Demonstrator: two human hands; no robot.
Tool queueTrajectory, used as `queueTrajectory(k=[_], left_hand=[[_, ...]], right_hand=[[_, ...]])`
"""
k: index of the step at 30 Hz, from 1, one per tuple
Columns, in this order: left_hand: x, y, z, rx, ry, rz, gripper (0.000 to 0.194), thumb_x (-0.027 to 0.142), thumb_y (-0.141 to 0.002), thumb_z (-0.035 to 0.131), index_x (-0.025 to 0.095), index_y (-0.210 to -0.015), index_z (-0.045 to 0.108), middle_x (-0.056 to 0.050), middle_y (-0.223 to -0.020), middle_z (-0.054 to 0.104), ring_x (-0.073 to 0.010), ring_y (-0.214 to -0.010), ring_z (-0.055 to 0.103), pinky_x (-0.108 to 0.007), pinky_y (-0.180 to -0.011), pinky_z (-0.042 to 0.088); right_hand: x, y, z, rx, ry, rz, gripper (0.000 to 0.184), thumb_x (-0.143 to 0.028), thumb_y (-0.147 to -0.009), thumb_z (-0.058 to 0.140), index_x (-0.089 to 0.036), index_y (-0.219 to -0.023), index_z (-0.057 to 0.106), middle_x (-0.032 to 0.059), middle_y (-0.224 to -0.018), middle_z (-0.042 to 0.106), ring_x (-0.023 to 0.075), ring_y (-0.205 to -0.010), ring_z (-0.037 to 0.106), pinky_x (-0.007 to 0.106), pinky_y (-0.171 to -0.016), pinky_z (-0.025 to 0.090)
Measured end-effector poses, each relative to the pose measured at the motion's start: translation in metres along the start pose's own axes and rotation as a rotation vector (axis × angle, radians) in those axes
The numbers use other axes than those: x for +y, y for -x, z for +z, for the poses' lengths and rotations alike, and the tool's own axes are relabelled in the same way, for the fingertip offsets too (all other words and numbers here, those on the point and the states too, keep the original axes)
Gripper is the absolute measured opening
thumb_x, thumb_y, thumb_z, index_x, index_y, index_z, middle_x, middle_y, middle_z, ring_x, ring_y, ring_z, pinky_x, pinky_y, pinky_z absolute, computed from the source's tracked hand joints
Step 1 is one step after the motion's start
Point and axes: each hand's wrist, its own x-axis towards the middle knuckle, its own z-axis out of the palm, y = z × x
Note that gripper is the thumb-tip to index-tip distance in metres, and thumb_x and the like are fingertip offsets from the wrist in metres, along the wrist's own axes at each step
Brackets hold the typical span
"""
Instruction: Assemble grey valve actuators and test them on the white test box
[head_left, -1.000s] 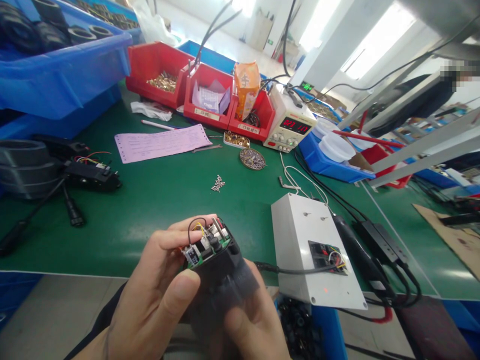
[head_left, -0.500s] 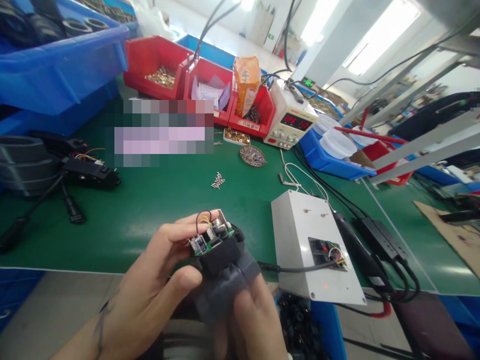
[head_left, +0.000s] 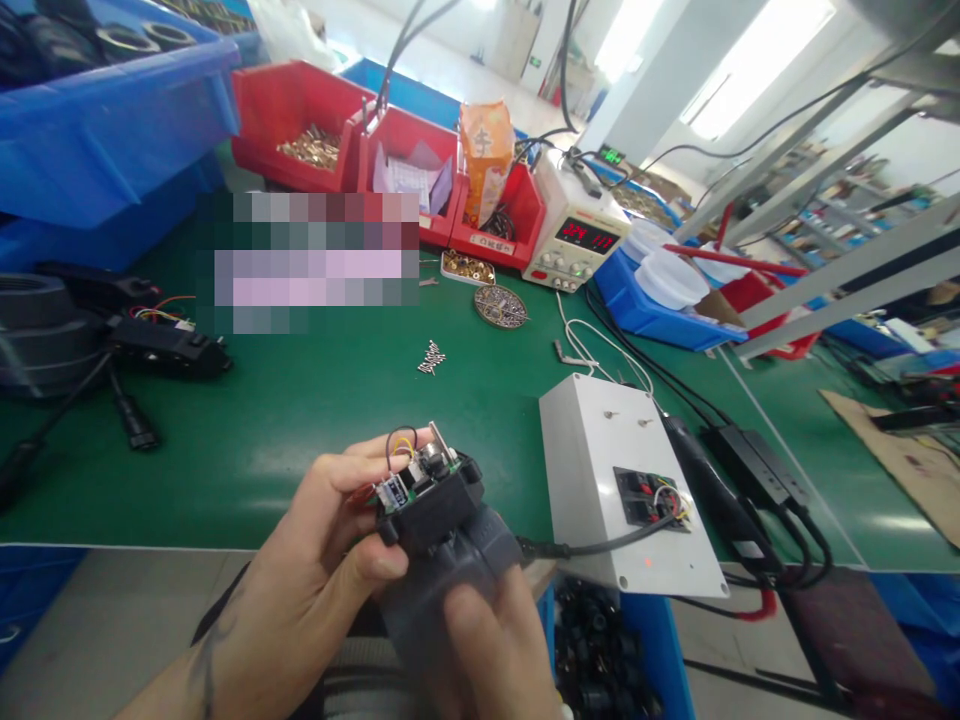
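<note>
Both my hands hold a black plastic housing (head_left: 442, 540) just off the front edge of the green bench. A small green circuit board (head_left: 415, 474) with wires sits in its open top. My left hand (head_left: 330, 570) wraps the housing from the left, thumb pressed on its front and fingers behind the board. My right hand (head_left: 491, 650) grips the lower part from below. A black cable (head_left: 592, 548) runs from the housing to the white test box (head_left: 600, 470) at the right.
On the bench stand red parts bins (head_left: 300, 110), a power supply (head_left: 574, 240) with a red readout, blue trays (head_left: 97, 130), a similar black unit (head_left: 169, 345) at the left, loose screws (head_left: 431, 357) and a round board (head_left: 501, 306). Black cables (head_left: 757, 480) lie right of the box.
The housing has tilted and shifted slightly in my hands, and my left thumb has slid across its front. The view has dipped a little; the bench items stay in place.
</note>
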Motion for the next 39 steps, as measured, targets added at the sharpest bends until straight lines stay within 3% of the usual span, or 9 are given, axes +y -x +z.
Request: queueTrajectory(k=[4,9,14,21,26,31,34,37,39], left_hand=[[0.000,0.003,0.003,0.025,0.008,-0.006,0.018,0.043,-0.094,0.067,0.043,-0.112,0.064,0.011,-0.137,0.066,-0.0112,-0.113,0.071,-0.013,-0.091,0.055],[-0.004,-0.002,0.001,-0.012,-0.028,-0.022,0.016,0.040,-0.094,0.069,0.039,-0.109,0.065,0.009,-0.130,0.070,-0.0112,-0.119,0.068,-0.012,-0.094,0.053],[-0.002,-0.009,0.001,0.014,-0.020,-0.068,0.018,0.038,-0.093,0.069,0.037,-0.111,0.065,0.007,-0.125,0.074,-0.0125,-0.108,0.074,-0.014,-0.090,0.056],[0.004,0.003,-0.010,-0.109,-0.053,-0.136,0.067,0.056,-0.086,0.072,0.046,-0.147,0.046,0.001,-0.153,0.055,-0.0292,-0.136,0.055,-0.033,-0.102,0.055],[0.011,0.010,-0.007,-0.061,-0.144,-0.318,0.103,0.063,-0.051,0.092,0.048,-0.144,0.051,0.001,-0.156,0.049,-0.0412,-0.146,0.040,-0.042,-0.104,0.055],[-0.002,0.008,-0.001,-0.127,-0.378,-0.072,0.098,0.041,-0.062,0.091,0.046,-0.148,0.042,-0.001,-0.154,0.050,-0.0348,-0.140,0.050,-0.040,-0.107,0.053],[-0.010,0.007,0.005,-0.033,-0.305,-0.059,0.086,0.032,-0.072,0.082,0.041,-0.146,0.041,-0.002,-0.151,0.052,-0.0294,-0.135,0.055,-0.040,-0.115,0.044],[-0.014,-0.001,0.007,0.035,0.051,-0.270,0.073,0.038,-0.079,0.075,0.028,-0.143,0.042,-0.009,-0.146,0.059,-0.0281,-0.130,0.060,-0.035,-0.107,0.051],[-0.018,-0.010,0.004,0.041,0.212,-0.387,0.071,0.043,-0.080,0.075,0.021,-0.140,0.045,-0.014,-0.141,0.063,-0.0300,-0.127,0.062,-0.036,-0.104,0.053]], right_hand=[[0.003,0.000,-0.009,-0.092,0.017,-0.009,0.051,-0.056,-0.080,0.081,-0.022,-0.111,0.058,0.0028,-0.095,0.065,0.0160,-0.082,0.063,0.024,-0.074,0.055],[0.008,-0.004,-0.011,-0.028,0.182,-0.126,0.044,-0.047,-0.086,0.078,-0.022,-0.116,0.057,0.0018,-0.102,0.065,0.0154,-0.090,0.063,0.022,-0.081,0.056],[0.010,-0.006,0.002,0.038,0.068,-0.079,0.056,-0.061,-0.074,0.083,-0.023,-0.108,0.059,0.0051,-0.094,0.067,0.0215,-0.082,0.068,0.029,-0.070,0.060],[-0.005,-0.007,0.001,-0.074,-0.119,0.049,0.071,-0.075,-0.073,0.076,-0.022,-0.115,0.058,0.0106,-0.092,0.071,0.0252,-0.077,0.072,0.031,-0.058,0.059],[-0.007,-0.005,0.001,-0.066,-0.160,0.150,0.068,-0.071,-0.064,0.084,-0.020,-0.104,0.063,0.0121,-0.088,0.073,0.0238,-0.066,0.071,0.030,-0.055,0.057],[-0.001,-0.010,0.000,-0.048,-0.088,0.151,0.077,-0.079,-0.066,0.077,-0.022,-0.115,0.061,0.0141,-0.096,0.074,0.0287,-0.072,0.072,0.040,-0.067,0.061],[-0.019,-0.010,-0.013,-0.158,0.026,0.168,0.079,-0.075,-0.078,0.072,-0.021,-0.133,0.053,0.0115,-0.096,0.072,0.0200,-0.065,0.069,0.029,-0.058,0.058],[-0.064,-0.007,-0.029,-0.325,0.359,0.266,0.073,-0.058,-0.090,0.071,-0.025,-0.147,0.039,0.0053,-0.092,0.070,0.0059,-0.046,0.052,0.014,-0.043,0.041],[-0.101,-0.011,-0.035,-0.285,0.627,0.138,0.060,-0.042,-0.092,0.073,-0.024,-0.143,0.047,0.0023,-0.087,0.068,0.0067,-0.052,0.052,0.014,-0.046,0.043]])
